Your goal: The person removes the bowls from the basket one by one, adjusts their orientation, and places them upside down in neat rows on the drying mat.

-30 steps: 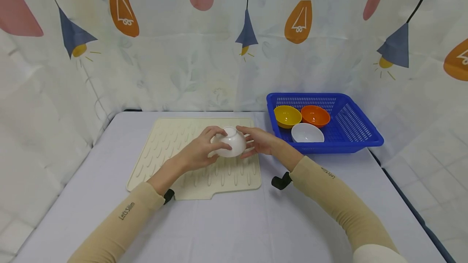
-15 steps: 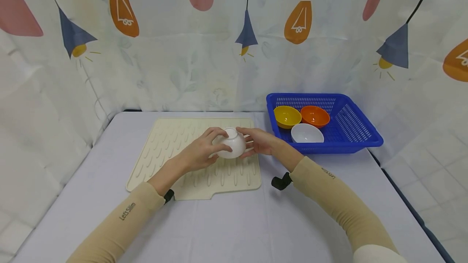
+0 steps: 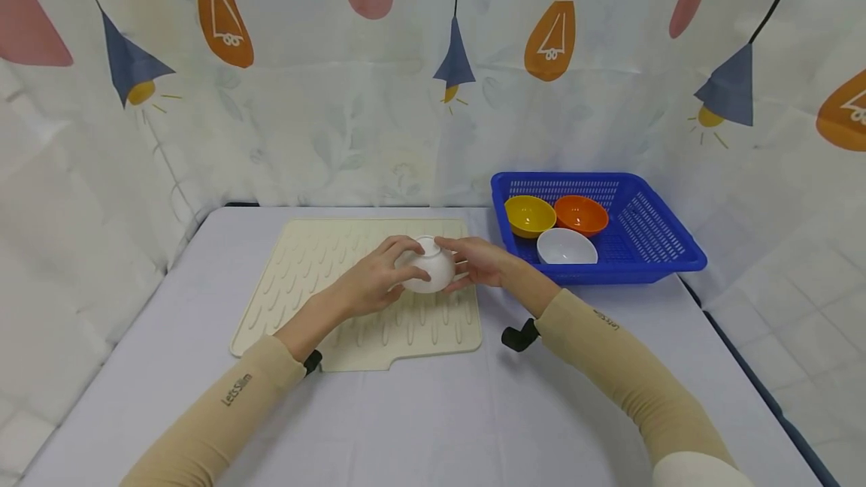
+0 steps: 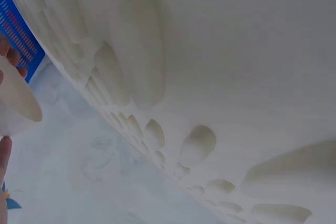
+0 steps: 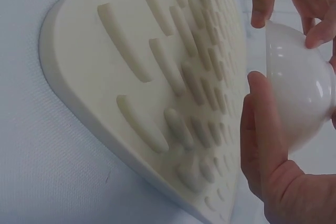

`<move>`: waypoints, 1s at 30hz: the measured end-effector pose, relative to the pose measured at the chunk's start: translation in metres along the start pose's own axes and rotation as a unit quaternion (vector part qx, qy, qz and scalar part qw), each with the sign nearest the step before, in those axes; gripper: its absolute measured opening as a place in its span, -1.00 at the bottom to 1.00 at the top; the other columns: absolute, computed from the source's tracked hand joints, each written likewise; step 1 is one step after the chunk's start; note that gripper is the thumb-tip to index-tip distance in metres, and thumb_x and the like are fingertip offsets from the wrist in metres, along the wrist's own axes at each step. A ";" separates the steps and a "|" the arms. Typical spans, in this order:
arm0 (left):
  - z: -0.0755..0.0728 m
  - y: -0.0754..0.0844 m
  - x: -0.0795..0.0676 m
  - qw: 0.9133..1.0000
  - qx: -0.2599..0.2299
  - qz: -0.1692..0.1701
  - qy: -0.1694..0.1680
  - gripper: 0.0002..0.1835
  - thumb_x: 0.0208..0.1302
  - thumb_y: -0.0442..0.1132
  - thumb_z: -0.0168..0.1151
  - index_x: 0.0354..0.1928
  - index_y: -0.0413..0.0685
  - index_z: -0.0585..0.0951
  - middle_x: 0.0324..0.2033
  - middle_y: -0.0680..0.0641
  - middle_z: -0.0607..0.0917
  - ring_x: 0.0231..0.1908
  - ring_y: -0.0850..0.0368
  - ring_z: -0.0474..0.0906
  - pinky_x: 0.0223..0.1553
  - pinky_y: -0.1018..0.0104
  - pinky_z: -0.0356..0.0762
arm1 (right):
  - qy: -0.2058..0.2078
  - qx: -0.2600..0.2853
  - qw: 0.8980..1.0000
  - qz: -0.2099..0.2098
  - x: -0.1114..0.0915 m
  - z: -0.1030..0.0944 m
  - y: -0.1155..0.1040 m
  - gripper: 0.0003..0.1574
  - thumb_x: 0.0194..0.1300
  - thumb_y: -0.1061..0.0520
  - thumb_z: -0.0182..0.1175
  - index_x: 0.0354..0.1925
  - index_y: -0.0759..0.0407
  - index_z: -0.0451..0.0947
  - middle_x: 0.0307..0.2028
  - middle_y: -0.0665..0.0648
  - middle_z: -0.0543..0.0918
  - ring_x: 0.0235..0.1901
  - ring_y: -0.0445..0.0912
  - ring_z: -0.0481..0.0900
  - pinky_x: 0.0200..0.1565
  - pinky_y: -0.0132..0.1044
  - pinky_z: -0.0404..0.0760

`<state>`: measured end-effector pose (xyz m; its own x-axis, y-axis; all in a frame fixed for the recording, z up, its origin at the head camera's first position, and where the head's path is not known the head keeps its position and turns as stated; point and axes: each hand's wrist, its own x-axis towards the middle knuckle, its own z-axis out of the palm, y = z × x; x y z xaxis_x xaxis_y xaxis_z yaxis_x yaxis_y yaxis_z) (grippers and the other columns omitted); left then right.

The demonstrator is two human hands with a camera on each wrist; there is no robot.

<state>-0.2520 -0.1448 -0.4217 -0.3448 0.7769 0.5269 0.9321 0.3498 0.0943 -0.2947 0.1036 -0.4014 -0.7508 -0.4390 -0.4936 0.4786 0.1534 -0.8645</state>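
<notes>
A small white bowl (image 3: 433, 269) is held bottom-up over the cream ridged mat (image 3: 304, 276); its foot ring faces up in the head view. My left hand (image 3: 375, 276) grips the bowl from the left, fingers spread over its outer wall. From the other side my right hand (image 3: 483, 260) holds it, thumb up by the foot ring and fingers along the wall and rim. In the right wrist view the bowl (image 5: 299, 82) shows side-on, rim towards the mat (image 5: 79, 40). Only part of the bowl (image 4: 16, 100) shows at the left edge of the left wrist view.
A blue perforated basket (image 3: 666, 250) stands at the back right of the white-covered table (image 3: 433, 419). Inside are a yellow bowl (image 3: 530, 216), an orange bowl (image 3: 582, 215) and another white bowl (image 3: 567, 246). A patterned curtain (image 3: 379, 119) hangs behind the table.
</notes>
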 end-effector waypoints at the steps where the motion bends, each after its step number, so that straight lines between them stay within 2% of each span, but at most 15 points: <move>1: 0.000 0.000 0.000 1.000 0.002 0.000 -0.001 -0.40 -0.09 -0.71 0.41 -0.03 0.03 0.69 0.19 -0.19 0.43 0.27 -0.20 0.30 0.13 -0.04 0.57 | 0.000 0.000 1.000 -0.001 0.000 0.000 0.000 -0.36 0.54 -0.17 0.15 0.37 0.15 0.40 0.27 0.34 0.39 0.11 0.16 0.52 -0.14 -0.02 0.75; 13: 0.000 0.004 0.003 0.999 0.041 0.004 -0.012 -0.43 -0.03 -0.70 0.36 -0.04 0.04 0.71 0.21 -0.19 0.45 0.28 -0.19 0.32 0.28 0.01 0.44 | 0.006 0.002 1.000 -0.002 0.000 0.000 0.001 -0.35 0.53 -0.14 0.18 0.38 0.17 0.37 0.25 0.36 0.41 0.09 0.18 0.56 -0.16 0.00 0.75; 19: -0.001 0.004 0.002 1.000 0.013 -0.001 -0.002 -0.42 -0.06 -0.67 0.45 -0.01 0.03 0.69 0.23 -0.22 0.44 0.30 -0.21 0.31 0.23 -0.04 0.49 | 0.012 -0.002 1.000 -0.003 -0.001 0.001 0.001 -0.37 0.53 -0.13 0.17 0.37 0.18 0.39 0.25 0.36 0.42 0.06 0.18 0.57 -0.18 -0.01 0.76; 22: -0.001 0.003 0.000 0.999 -0.027 -0.017 0.012 -0.42 -0.05 -0.59 0.53 0.02 0.02 0.67 0.25 -0.24 0.42 0.32 -0.21 0.27 0.20 -0.13 0.50 | 0.012 -0.005 1.000 -0.008 -0.001 0.002 0.002 -0.37 0.53 -0.12 0.16 0.36 0.20 0.39 0.24 0.36 0.43 0.05 0.17 0.57 -0.18 -0.01 0.76; 25: 0.000 0.003 0.000 0.997 -0.058 -0.044 0.027 -0.49 0.06 -0.46 0.54 0.07 0.02 0.63 0.27 -0.26 0.40 0.34 -0.21 0.24 0.17 -0.20 0.50 | 0.011 -0.006 1.000 -0.011 -0.002 0.003 0.003 -0.38 0.53 -0.11 0.16 0.35 0.20 0.40 0.23 0.36 0.43 0.04 0.16 0.58 -0.18 -0.01 0.76; 30: 0.000 0.003 0.000 0.992 -0.072 -0.096 0.042 -0.54 0.22 -0.25 0.51 0.14 0.03 0.59 0.31 -0.26 0.35 0.36 -0.20 0.20 0.15 -0.18 0.47 | 0.013 -0.010 1.000 -0.014 -0.002 0.004 0.004 -0.37 0.51 -0.12 0.18 0.34 0.20 0.40 0.22 0.36 0.45 0.03 0.16 0.60 -0.18 0.00 0.76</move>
<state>-0.2491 -0.1436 -0.4214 -0.5127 0.6544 0.5558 0.8584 0.4034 0.3168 -0.2900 0.1013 -0.4034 -0.7758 -0.4195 -0.4714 0.4484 0.1591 -0.8796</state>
